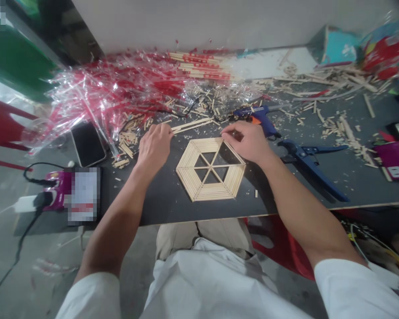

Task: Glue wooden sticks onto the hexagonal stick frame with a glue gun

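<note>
A flat hexagon of thin wooden sticks (pixel 216 192) lies on the dark table, with spokes crossing at its middle. Rows of sticks fill most of its wedges; the upper-right wedge is open apart from a thin outer stick. My right hand (pixel 248 141) is at that wedge's upper corner, thumb and fingers pinched together; whatever is between them is too small to make out. Left of the hexagon, my left hand (pixel 155 145) has its fingers closed at the near ends of a few thin wooden sticks (pixel 194 126).
A blue glue gun (pixel 265 118) and blue-handled cutters (pixel 314 170) lie to the right. Behind are red-and-clear plastic wrappers (pixel 119 88), bundled sticks (pixel 202 66) and wood scraps. A phone (pixel 88 144), a purple power strip (pixel 58 190) and a lit screen (pixel 83 195) sit left.
</note>
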A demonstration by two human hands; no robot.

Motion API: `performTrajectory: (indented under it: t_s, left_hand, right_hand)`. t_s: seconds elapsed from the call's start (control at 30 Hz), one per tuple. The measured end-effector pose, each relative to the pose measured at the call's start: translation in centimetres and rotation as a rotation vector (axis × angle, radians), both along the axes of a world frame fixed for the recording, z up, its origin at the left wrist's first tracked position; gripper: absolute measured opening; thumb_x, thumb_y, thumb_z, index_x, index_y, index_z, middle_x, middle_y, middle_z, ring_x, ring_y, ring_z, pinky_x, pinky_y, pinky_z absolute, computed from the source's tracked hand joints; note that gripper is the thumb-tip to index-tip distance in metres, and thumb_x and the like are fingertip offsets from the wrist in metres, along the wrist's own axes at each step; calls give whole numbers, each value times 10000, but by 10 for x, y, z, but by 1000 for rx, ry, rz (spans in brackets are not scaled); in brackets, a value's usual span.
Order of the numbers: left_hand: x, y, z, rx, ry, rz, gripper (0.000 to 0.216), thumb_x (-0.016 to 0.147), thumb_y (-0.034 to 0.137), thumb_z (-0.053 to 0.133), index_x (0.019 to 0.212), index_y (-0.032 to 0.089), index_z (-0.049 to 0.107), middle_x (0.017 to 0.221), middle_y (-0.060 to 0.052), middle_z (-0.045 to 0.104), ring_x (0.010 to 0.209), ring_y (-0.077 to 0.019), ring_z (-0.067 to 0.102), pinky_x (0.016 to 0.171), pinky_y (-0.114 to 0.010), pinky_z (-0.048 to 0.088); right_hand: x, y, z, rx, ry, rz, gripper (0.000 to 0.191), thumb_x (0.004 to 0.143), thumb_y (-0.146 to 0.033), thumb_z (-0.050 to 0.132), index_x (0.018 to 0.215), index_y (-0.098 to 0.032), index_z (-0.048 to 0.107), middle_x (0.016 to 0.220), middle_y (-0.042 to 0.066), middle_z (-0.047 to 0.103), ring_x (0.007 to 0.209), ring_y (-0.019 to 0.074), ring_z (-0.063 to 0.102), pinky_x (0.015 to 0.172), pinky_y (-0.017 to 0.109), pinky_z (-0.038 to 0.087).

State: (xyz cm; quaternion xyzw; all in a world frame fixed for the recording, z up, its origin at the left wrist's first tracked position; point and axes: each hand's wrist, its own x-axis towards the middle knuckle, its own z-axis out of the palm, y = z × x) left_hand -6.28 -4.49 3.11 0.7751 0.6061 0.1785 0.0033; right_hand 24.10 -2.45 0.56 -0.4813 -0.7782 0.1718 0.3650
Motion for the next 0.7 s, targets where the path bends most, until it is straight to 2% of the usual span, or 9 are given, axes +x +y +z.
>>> performTrajectory:
  t_s: [0.07,0.17,0.3,0.4,0.5,0.6,0.7]
  left_hand:
    - [5,-2,1,39,-53,-31,199,1069,253,513,1085,196,703,962,-100,757,968,-255,682,794,-352,533]
    - [15,-8,2,97,-85,-167,229,1098,270,489,1087,195,706,989,-90,772,962,-231,691,782,-333,528]
    - [30,-15,0,170,-77,-401,275,1130,303,450,1121,197,703,1023,-72,783,957,-195,709,784,-300,524]
    - [37,-19,-2,234,-71,-489,288,1141,286,424,1139,188,695,979,-59,780,910,-176,716,752,-280,520]
    - [41,-20,-3,256,-64,-507,292,1137,267,416,1141,176,693,964,-61,781,895,-176,724,736,-275,522]
    - [41,-20,-4,175,-66,-476,304,1129,284,412,1165,172,692,1013,-76,791,949,-190,736,766,-283,540]
    - [37,-17,-5,75,-133,-395,311,1115,277,412,1265,183,667,1127,-92,796,1068,-207,736,864,-307,565]
  right_hand:
    - [-1,-1,2,14,9,7,118,932,-311,668,892,-243,756,893,52,782,694,193,653,660,354,528]
    - [-4,-5,6,21,34,50,148,967,-349,669,952,-232,759,927,57,777,665,172,618,660,344,506]
    - [-11,-13,10,-17,60,182,272,1005,-492,677,1082,-241,747,979,45,766,612,133,565,647,324,476]
    - [-18,-17,11,-22,89,293,356,1028,-579,629,1058,-241,738,944,30,748,629,123,577,652,305,463]
    - [-22,-18,12,7,106,331,410,1051,-607,571,978,-234,722,882,23,719,683,134,592,668,301,460]
    - [-21,-16,12,22,86,304,435,1057,-622,540,932,-234,694,865,24,694,678,138,573,660,308,455]
    - [-17,-13,11,26,59,233,442,1041,-641,550,910,-239,680,854,27,681,649,143,541,644,324,451]
